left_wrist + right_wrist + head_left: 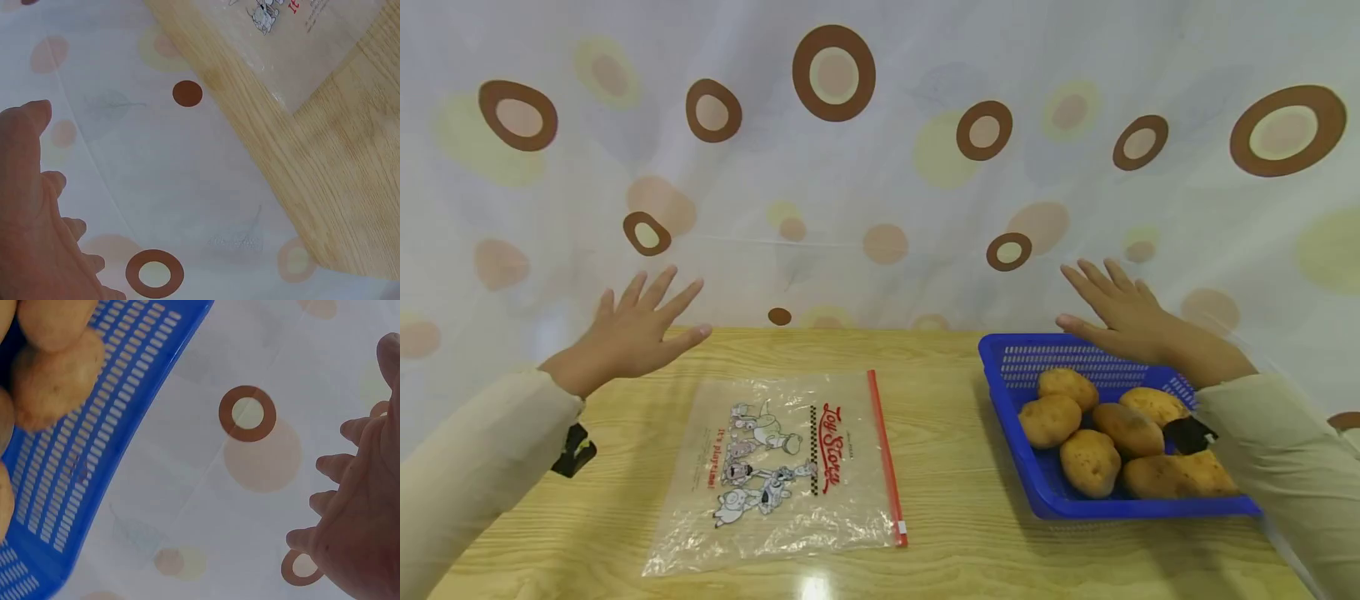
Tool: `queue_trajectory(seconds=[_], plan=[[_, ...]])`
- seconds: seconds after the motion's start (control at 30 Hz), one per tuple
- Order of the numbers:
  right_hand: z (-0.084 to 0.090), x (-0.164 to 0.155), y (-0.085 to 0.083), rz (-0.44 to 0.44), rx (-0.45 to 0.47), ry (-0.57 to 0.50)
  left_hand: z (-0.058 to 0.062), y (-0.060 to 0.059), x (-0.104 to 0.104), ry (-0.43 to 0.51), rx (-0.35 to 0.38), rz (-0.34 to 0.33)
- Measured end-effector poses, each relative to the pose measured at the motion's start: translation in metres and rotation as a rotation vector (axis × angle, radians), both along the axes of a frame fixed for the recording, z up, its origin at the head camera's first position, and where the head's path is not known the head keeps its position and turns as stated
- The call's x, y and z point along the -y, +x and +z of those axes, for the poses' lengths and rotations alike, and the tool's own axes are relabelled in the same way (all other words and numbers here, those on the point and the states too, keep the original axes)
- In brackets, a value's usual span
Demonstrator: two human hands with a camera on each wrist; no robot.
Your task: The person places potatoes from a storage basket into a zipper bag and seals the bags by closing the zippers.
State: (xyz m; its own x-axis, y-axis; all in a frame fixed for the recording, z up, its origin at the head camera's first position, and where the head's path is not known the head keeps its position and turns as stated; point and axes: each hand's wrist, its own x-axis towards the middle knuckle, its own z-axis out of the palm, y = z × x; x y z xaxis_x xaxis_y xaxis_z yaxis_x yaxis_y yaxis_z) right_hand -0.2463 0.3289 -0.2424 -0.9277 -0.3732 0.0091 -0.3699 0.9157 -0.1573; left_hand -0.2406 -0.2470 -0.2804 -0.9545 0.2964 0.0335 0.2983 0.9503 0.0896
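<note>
My left hand (638, 323) is raised above the table's far left edge, fingers spread and straight, holding nothing; in the left wrist view the same left hand (31, 212) shows against the curtain. My right hand (1118, 310) hovers with spread fingers over the far end of a blue slotted basket (1048, 492) that holds several potatoes (1090, 460). In the right wrist view my right hand (362, 506) is empty, with the basket (100, 437) to its left. A clear zip bag (778, 471) with cartoon print and a red zip strip lies flat between the hands.
A wooden table (947, 433) carries the bag and basket. A white curtain (880, 167) with brown rings and pale dots hangs right behind the table's far edge. Black wrist straps show on both cream sleeves.
</note>
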Motion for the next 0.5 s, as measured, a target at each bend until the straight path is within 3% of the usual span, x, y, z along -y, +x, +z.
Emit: queue_trajectory(seconds=[0.27, 0.5], plan=[[-0.02, 0.04, 0.002, 0.184, 0.005, -0.11, -0.014, 0.006, -0.015, 0.12, 0.009, -0.036], [-0.039, 0.078, 0.029, 0.228, 0.049, -0.21, -0.04, 0.006, -0.044, 0.363, 0.064, -0.136]])
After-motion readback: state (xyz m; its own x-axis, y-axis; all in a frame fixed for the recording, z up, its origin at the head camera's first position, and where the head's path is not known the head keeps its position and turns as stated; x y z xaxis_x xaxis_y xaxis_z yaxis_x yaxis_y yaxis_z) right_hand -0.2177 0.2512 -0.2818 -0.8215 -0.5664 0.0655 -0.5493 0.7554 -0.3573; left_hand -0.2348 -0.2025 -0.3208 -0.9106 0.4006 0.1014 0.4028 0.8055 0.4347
